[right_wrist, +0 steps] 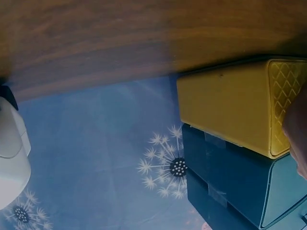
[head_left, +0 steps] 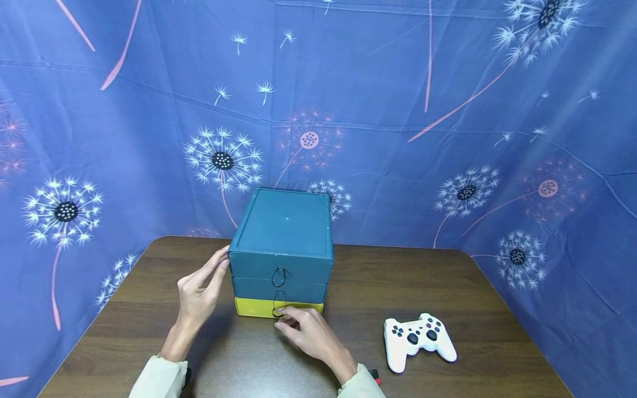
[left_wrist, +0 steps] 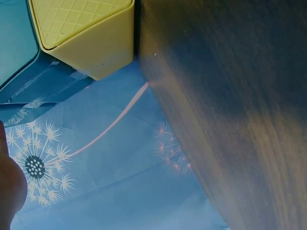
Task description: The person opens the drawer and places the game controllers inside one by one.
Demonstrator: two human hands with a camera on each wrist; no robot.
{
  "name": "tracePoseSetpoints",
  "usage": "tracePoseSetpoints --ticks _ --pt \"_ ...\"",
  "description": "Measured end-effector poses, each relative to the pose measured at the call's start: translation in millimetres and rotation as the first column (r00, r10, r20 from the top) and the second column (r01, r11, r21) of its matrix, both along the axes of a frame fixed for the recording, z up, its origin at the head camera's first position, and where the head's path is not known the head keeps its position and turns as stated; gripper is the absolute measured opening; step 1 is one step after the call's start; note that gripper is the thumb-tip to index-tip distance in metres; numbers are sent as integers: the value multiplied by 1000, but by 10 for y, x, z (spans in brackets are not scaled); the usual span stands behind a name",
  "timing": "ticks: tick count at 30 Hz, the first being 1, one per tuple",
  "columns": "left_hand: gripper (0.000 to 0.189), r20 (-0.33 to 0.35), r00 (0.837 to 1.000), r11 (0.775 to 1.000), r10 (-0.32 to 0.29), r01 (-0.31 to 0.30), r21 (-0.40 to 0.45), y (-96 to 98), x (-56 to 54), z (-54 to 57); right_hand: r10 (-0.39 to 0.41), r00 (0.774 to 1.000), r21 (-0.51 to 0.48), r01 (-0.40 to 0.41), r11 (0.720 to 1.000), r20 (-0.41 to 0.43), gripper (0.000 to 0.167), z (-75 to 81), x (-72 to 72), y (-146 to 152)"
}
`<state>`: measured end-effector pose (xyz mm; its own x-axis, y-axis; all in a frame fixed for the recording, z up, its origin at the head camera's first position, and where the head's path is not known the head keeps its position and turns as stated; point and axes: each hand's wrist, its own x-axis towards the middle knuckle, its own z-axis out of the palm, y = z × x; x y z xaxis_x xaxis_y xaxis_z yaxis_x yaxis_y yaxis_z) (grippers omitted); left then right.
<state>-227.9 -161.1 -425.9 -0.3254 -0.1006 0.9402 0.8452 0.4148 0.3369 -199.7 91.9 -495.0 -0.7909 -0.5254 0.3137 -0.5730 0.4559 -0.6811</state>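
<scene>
A stack of drawers stands towards the back of the table, two teal drawers (head_left: 259, 266) above a yellow drawer (head_left: 252, 307). Black ring pulls hang on the fronts. My left hand (head_left: 196, 296) rests its extended fingertips against the left side of the upper teal drawer. At the yellow front, my right hand (head_left: 312, 335) has bent fingers at the lowest ring pull (head_left: 276, 313), which the index fingertip partly hides. In the right wrist view, fingers (right_wrist: 298, 129) overlap the quilted yellow front. The left wrist view shows the yellow side wall (left_wrist: 96, 52) and only part of the hand.
A white game controller (head_left: 418, 338) lies on the brown wooden table (head_left: 398, 282), right of the drawers. A small black and red object (head_left: 375, 377) shows beside the right sleeve. Blue cloth (head_left: 378, 182) with dandelion prints hangs behind the table and down both sides.
</scene>
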Motion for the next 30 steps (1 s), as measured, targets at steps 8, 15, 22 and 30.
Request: tracePoseSetpoints --ticks 8,15,22,30 --pt "36 -6 1000 1000 0 0 6 1 -5 -9 16 1000 1 -16 1000 -9 20 5 7 -15" --pt "34 -10 1000 1000 3 -3 3 9 5 10 30 999 1 -30 1000 -10 20 -4 33 -8" --pt "34 -10 1000 1000 3 -3 0 3 -1 -4 51 999 -4 -51 999 -18 22 -9 54 -5" --pt "32 -7 1000 1000 5 -5 -5 -9 -15 -24 49 999 15 -49 999 -23 23 -5 121 -2"
